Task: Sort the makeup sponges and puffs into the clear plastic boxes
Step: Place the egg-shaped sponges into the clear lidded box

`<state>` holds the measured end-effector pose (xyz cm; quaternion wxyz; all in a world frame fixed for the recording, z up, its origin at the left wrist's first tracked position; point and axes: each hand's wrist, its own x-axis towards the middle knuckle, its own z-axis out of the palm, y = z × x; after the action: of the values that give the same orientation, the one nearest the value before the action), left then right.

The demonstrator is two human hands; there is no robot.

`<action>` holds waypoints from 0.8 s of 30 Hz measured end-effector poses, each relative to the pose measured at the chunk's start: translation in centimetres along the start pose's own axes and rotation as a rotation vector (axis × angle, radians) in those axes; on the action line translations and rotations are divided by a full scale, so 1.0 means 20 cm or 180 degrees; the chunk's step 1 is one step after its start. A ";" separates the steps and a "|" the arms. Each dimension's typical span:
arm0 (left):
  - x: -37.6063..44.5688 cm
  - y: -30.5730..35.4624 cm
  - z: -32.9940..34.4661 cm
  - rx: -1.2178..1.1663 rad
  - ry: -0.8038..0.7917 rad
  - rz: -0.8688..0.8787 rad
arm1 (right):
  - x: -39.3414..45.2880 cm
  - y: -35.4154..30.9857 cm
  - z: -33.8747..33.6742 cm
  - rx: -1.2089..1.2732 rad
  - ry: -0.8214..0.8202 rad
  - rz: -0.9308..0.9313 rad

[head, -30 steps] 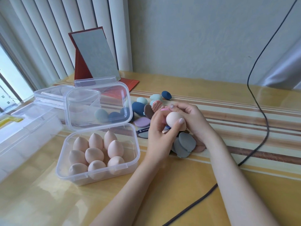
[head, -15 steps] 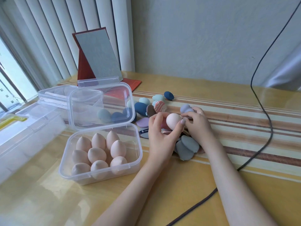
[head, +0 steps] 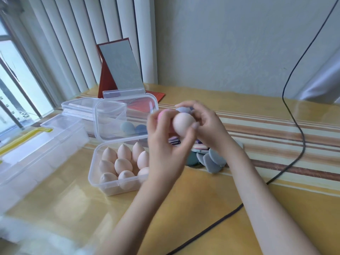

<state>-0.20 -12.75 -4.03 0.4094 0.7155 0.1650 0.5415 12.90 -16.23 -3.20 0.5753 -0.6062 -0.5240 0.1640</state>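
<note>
1. Your left hand (head: pixel 165 144) is raised above the table (head: pixel 184 208), thumb and fingers curled round a peach egg-shaped sponge (head: pixel 183 123). There's also something pink (head: pixel 162 113) tucked behind those fingers, but it's too blurry to say what it is.
2. Your right hand (head: pixel 207 126) sits right up against the left one, fingers curled over a grey-blue sponge (head: pixel 182 109) just behind the peach one. Looks like a pinch, though the motion blur makes it a bit fuzzy.
3. The clear box (head: pixel 103 183) in front of you has its lid (head: pixel 127 118) flipped up, and it holds a batch of peach sponges (head: pixel 121 164) standing tips up, packed close together.
4. Through that lid you can see a couple of blue-ish sponges (head: pixel 134 128) lying on the table behind it.
5. Under your hands sits a pile of flat puffs (head: pixel 211 161), grey and dark green, plus some pink and purple ones.
6. A bigger clear box with a yellow latch (head: pixel 46 142) is off to the left, a standing mirror (head: pixel 120 68) is at the back, and a black cable (head: pixel 294 126) runs across the table on the right.
</note>
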 end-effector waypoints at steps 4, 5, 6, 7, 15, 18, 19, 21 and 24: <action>0.08 -0.06 -0.30 0.0555 -0.0312 -0.0344 | 0.00 -0.06 0.11 -0.1024 -0.0406 0.0102; 0.08 -0.08 -0.36 0.0707 -0.0524 -0.0447 | -0.01 -0.06 0.14 -0.1179 -0.0435 0.0133; 0.08 -0.10 -0.41 0.0864 -0.0780 -0.0542 | -0.02 -0.06 0.17 -0.1258 -0.0508 0.0212; 0.07 -0.12 -0.43 0.0996 -0.1005 -0.0642 | -0.02 -0.07 0.20 -0.1275 -0.0623 0.0317; 0.10 -0.17 -0.46 0.0731 -0.1167 -0.1222 | -0.07 -0.11 0.26 -0.2335 -0.1084 0.0422; 0.08 -0.17 -0.48 0.1038 -0.1379 -0.1079 | -0.07 -0.12 0.28 -0.2281 -0.0989 0.0285; 0.08 -0.17 -0.49 0.1193 -0.1461 -0.1060 | -0.06 -0.12 0.29 -0.2195 -0.0944 0.0301; 0.08 -0.17 -0.51 0.1461 -0.1643 -0.1001 | -0.05 -0.12 0.30 -0.2087 -0.0836 0.0309; 0.09 -0.16 -0.53 0.1614 -0.1902 -0.0785 | -0.04 -0.13 0.31 -0.2218 -0.0955 0.0350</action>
<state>-8.49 -5.28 -4.40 0.3118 0.8943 0.2516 0.1990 6.47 -14.08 -3.06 0.2419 -0.7619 -0.5935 0.0936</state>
